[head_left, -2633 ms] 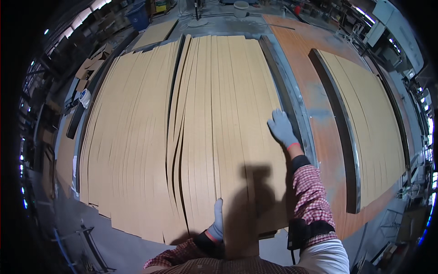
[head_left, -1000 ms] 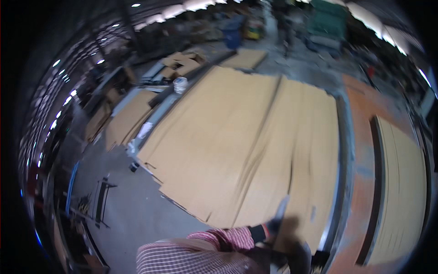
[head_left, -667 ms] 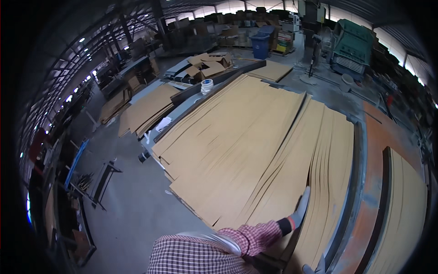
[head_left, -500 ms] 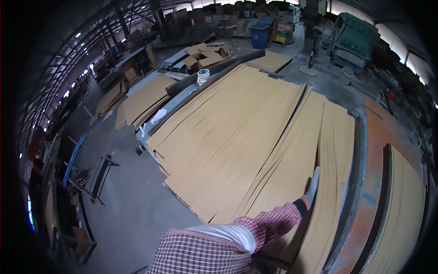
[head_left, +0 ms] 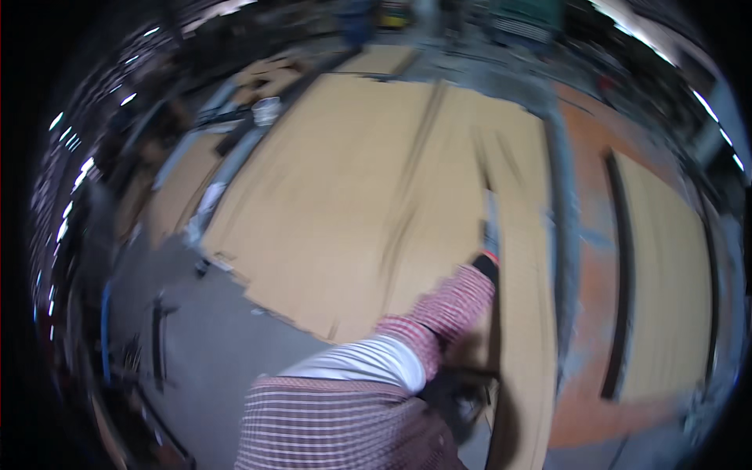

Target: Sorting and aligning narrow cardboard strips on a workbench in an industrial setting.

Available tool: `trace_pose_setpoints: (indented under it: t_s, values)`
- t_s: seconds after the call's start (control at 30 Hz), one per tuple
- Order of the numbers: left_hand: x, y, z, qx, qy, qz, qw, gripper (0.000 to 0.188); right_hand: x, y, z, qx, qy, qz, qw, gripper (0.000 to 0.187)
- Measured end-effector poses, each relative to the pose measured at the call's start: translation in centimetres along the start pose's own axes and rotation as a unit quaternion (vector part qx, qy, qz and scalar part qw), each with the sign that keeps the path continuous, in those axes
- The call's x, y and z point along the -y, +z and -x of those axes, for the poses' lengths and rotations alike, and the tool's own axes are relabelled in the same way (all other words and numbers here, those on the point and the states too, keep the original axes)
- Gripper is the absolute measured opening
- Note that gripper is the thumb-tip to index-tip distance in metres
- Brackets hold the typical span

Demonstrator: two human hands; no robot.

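My left hand (head_left: 491, 223), in a grey glove with an orange-red cuff edge, reaches forward from a checked sleeve. It lies along the dark gap between two rows of brown cardboard sheets. The fingers look stretched out and flat against the sheet edges, though motion blurs them. To its left spreads a wide fanned bed of overlapping cardboard sheets (head_left: 329, 188). On its right runs a narrower strip of cardboard (head_left: 523, 313). My right hand is out of view.
A dark rail (head_left: 560, 235) borders the bed's right side. Beyond it, another cardboard stack (head_left: 666, 290) rests on an orange surface (head_left: 583, 313). A white tape roll (head_left: 266, 110) and more cardboard (head_left: 184, 184) are at the left. Grey floor (head_left: 219, 352) lies near left.
The view has swung right and down, so the bed and my hand appear farther left and higher. My left hand stays in the gap between the sheets.
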State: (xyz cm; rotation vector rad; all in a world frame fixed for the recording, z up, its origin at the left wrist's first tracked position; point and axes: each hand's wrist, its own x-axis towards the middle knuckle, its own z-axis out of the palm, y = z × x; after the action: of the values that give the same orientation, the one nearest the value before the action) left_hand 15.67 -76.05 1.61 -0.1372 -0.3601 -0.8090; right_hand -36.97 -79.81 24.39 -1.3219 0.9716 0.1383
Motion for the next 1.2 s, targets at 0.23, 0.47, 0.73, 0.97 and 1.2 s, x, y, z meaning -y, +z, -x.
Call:
trace_pose_setpoints:
  t_s: [0.23,0.47,0.73,0.97,1.2]
  values:
    - [5.0,6.1,-0.8,-0.154,0.077,-0.080,0.982,0.091,-5.4,-4.4,9.1,-0.065,0.130,0.033,0.989,0.051]
    - [11.5,6.2,-2.1,-0.151,0.027,-0.045,0.987,0.094,-13.4,-8.5,14.2,-0.105,0.173,-0.003,0.979,0.053]
    - [11.8,6.3,-7.8,-0.102,-0.005,-0.044,0.994,0.089,-14.5,-11.1,13.8,-0.115,0.229,-0.087,0.963,0.030]
    - [8.9,2.1,-12.5,-0.068,-0.033,-0.044,0.996,0.093,-9.1,-8.4,11.5,-0.144,0.209,-0.059,0.965,0.022]
    - [8.9,-5.0,-12.2,-0.210,-0.028,-0.028,0.977,0.093,0.7,-10.1,11.9,-0.115,0.138,0.059,0.982,0.059]
